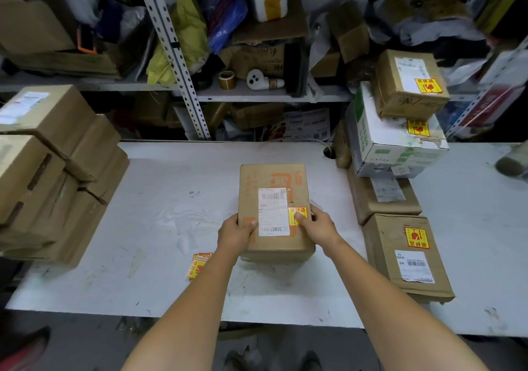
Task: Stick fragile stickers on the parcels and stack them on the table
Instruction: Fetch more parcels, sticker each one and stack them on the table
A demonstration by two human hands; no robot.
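Meanwhile the left hand gripped the box by its near left edge. The right hand gripped its right side, thumb pressing the yellow sticker.

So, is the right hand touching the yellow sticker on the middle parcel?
Touching. The head view shows the right hand, its thumb lying on the yellow sticker atop the parcel.

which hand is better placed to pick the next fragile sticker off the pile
Left, probably. The sticker pile lies right beside the left forearm, close to the left hand. The right hand is on the parcel's other side, thumb pressing the sticker there.
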